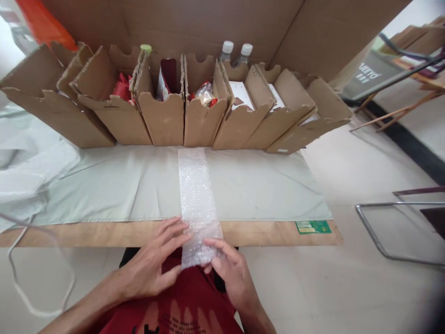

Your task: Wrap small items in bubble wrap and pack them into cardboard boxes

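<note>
Bubble wrap strip [197, 195], laid on the surface [264, 232] from 12 to 6 o'clock, near end overhanging, pinched by left hand [153, 266] fingers and right hand [231, 271] fingers; cardboard boxes [167, 111] at 12.

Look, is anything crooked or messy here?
Yes. The cardboard boxes in the row lean unevenly, those at each end fanning outward. The bubble wrap strip overhangs the table edge, where the left hand and right hand hold it.

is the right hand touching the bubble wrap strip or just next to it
Touching. The head view shows the right hand with its fingertips on the near end of the bubble wrap strip, where it hangs over the table edge; the left hand touches it too.
</note>
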{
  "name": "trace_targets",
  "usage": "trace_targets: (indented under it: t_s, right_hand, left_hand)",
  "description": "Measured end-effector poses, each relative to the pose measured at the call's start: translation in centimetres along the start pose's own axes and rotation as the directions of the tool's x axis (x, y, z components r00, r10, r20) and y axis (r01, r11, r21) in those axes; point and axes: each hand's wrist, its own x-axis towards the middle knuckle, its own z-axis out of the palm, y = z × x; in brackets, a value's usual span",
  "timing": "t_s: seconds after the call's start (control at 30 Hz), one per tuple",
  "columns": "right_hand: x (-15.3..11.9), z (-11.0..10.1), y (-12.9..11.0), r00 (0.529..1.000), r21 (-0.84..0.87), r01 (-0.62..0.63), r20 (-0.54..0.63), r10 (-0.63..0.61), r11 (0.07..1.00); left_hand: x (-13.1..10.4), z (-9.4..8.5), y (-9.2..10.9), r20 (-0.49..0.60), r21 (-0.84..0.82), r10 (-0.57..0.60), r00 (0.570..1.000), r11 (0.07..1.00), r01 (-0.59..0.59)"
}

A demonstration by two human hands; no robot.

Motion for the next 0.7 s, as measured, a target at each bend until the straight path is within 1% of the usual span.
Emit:
trace_targets:
  t_s: [0.07,0.13,0.17,0.2,0.23,0.27,0.3,0.37,0.4,0.43,0.5,0.53,0.6,0.7]
  right_hand:
    - [0.7,0.3,-0.3,0.997,0.064,0.074,-0.026,-0.072,0.995]
    - [1.2,0.2,-0.7,0.976,0.034,0.191,-0.11,-0.186,0.981]
    - [1.4,0.0,-0.8,0.958,-0.038,0.238,-0.153,-0.241,0.971]
    - [1.5,-0.3,-1.0,0.937,-0.149,0.275,-0.179,-0.299,0.95]
    - [1.6,-0.6,-1.1,0.912,-0.287,0.307,-0.185,-0.367,0.907]
    - [1.8,-0.9,-1.1,0.883,-0.43,0.337,-0.166,-0.44,0.838]
    - [2.0,-1.2,-1.1,0.851,-0.559,0.367,-0.122,-0.511,0.744]
    - [2.8,-1.6,-1.0,0.792,-0.743,0.417,0.014,-0.61,0.524]
    - [3.3,-1.8,-0.8,0.773,-0.797,0.43,0.083,-0.629,0.424]
    - [3.9,-1.8,-0.7,0.766,-0.835,0.434,0.144,-0.627,0.338]
    - [5.0,-1.9,-0.3,0.773,-0.879,0.43,0.24,-0.587,0.207]
    - [5.5,-1.9,-0.2,0.78,-0.889,0.429,0.275,-0.563,0.161]
    - [6.1,-2.0,0.1,0.78,-0.894,0.436,0.319,-0.538,0.102]
    - [6.6,-2.2,0.0,0.769,-0.888,0.453,0.346,-0.538,0.077]
  left_hand:
    - [1.6,1.1,-0.2,-0.142,-0.028,-0.037,0.989,0.999,0.033]
    - [3.5,1.9,-1.1,-0.27,-0.032,-0.154,0.95,0.988,0.151]
    - [4.3,2.2,-1.7,-0.306,-0.029,-0.222,0.926,0.974,0.224]
    - [5.1,2.4,-2.2,-0.328,-0.021,-0.277,0.903,0.958,0.286]
    - [5.7,2.5,-2.8,-0.338,-0.011,-0.315,0.887,0.944,0.331]
    - [6.2,2.6,-3.2,-0.334,0.005,-0.333,0.882,0.935,0.355]
    - [6.5,2.6,-3.5,-0.328,0.028,-0.335,0.883,0.931,0.363]
    - [7.0,2.8,-3.9,-0.336,0.097,-0.306,0.891,0.93,0.356]
    - [7.1,2.9,-3.9,-0.343,0.139,-0.282,0.896,0.928,0.346]
    - [7.1,3.1,-3.9,-0.348,0.18,-0.256,0.902,0.926,0.332]
    - [7.1,3.3,-3.9,-0.357,0.256,-0.202,0.912,0.918,0.304]
    - [7.0,3.3,-3.9,-0.361,0.289,-0.181,0.915,0.911,0.294]
    - [6.7,3.3,-3.8,-0.368,0.342,-0.155,0.917,0.895,0.288]
    - [5.9,2.7,-3.3,-0.393,0.372,-0.108,0.913,0.89,0.265]
